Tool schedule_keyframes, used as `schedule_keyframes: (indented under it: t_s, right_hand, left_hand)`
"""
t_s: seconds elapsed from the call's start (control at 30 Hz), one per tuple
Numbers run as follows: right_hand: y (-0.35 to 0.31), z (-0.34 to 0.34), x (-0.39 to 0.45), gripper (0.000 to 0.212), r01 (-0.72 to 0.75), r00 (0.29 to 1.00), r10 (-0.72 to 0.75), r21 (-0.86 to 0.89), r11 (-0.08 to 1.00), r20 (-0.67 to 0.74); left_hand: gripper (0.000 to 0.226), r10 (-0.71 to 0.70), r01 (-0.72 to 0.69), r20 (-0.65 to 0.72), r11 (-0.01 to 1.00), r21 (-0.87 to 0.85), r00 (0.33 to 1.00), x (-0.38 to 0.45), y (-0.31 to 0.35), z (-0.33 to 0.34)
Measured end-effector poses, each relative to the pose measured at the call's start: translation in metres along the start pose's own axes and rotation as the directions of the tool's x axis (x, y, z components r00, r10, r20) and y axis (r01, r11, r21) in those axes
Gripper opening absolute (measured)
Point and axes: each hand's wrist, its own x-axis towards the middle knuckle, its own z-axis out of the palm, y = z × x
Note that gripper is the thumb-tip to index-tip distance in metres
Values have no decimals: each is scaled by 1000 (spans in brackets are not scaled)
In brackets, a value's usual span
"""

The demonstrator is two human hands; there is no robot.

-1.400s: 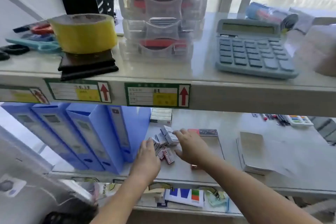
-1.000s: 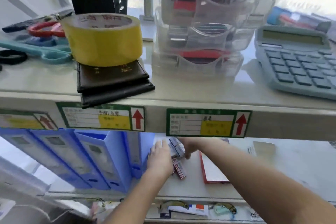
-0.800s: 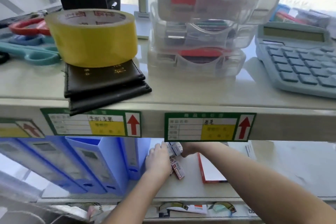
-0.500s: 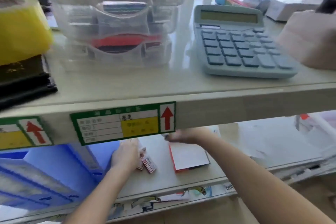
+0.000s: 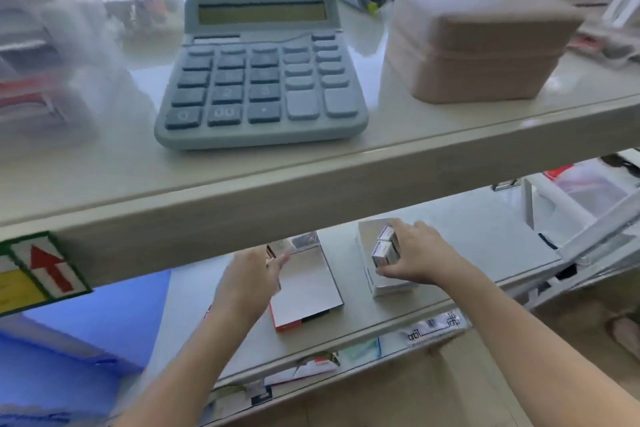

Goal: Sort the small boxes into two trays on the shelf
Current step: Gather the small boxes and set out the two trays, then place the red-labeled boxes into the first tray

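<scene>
- Our right hand (image 5: 420, 258) grips two small boxes (image 5: 383, 248) between thumb and fingers, setting them on the white tray (image 5: 369, 274) at the right of the lower shelf (image 5: 485, 246).
- Our left hand (image 5: 249, 279) clasps another small box (image 5: 278, 248) over the red-edged tray (image 5: 308, 295).
- Above, a calculator (image 5: 259, 69) sits beside a beige case (image 5: 481, 45).

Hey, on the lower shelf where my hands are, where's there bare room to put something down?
Bare shelf lies right of the white tray under your right hand, out toward the white rack. A narrow strip runs between that tray and the red-edged tray. It's crowded on the left, by your left hand and the blue folders.
</scene>
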Motion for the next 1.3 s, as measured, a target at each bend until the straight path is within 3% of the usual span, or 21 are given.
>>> schedule_keyframes:
  t_s: [0.2, 0.33, 0.43, 0.67, 0.8, 1.0, 1.17, 1.3]
  right_hand:
    - [2, 11, 0, 83, 79, 993, -64, -152, 985, 97]
    - [9, 9, -4, 87, 103, 994, -100, -94, 990, 35]
    - [22, 4, -16, 76, 102, 995, -103, -30, 994, -19]
    - [42, 7, -38, 24, 95, 973, -50, 192, 977, -223]
    - [43, 6, -38, 14, 83, 959, -15, 231, 969, -282]
    - [18, -11, -33, 9, 158, 922, -60, 230, 960, -382]
    - [-46, -20, -27, 12, 360, 889, -265, 213, 908, -373]
    - [-107, 4, -15, 24, 513, 851, -465, 200, 835, -243]
  left_hand:
    - [25, 76, -53, 85, 968, -247, 993, 18, 78, 66]
    - [29, 104, -76, 82, 955, -287, 991, 36, 103, 105]
    - [29, 92, -69, 59, 948, -309, 994, 43, 117, 126]
    - [36, 33, -21, 143, 996, -87, 989, 47, 114, 156]
    - [35, 51, -54, 199, 998, 13, 979, 46, 112, 154]
    - [38, 76, -74, 35, 996, -51, 996, 25, 96, 97]
    - [17, -84, 64, -155, 989, -133, 984, -5, 10, 36]
    - [35, -268, 239, -215, 959, -152, 939, -48, -61, 1]
